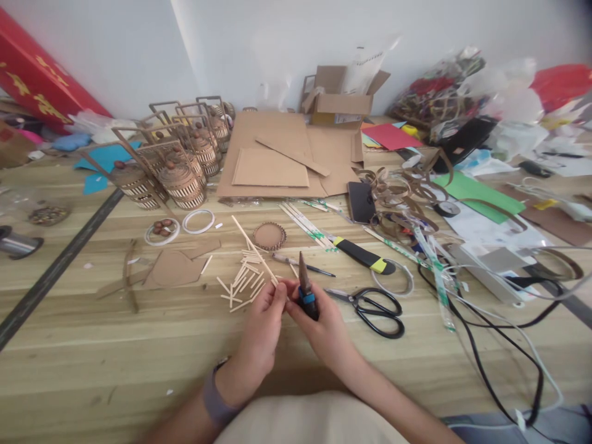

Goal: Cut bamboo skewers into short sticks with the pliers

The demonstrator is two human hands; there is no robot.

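Observation:
Near the front middle of the table, my left hand point(264, 317) pinches a thin pale wooden stick point(255, 250), which slants up and away to the left. My right hand point(326, 327) grips a tool with a dark pointed tip and a black-and-blue handle point(308, 296); whether it is pliers or a knife I cannot tell. The fingertips of both hands meet at the stick's near end. Just beyond my left hand lies a loose pile of short cut sticks point(243, 280). A round cardboard piece with a ridged rim point(269, 235) sits behind the pile.
Black-handled scissors point(379, 311), a utility knife point(363, 254) and a pen point(305, 264) lie to the right. Woven lidded baskets point(182, 179) stand at back left, cardboard sheets point(271, 166) at the back. Brown strips point(398, 191), a phone point(361, 202) and black cables point(481, 364) crowd the right.

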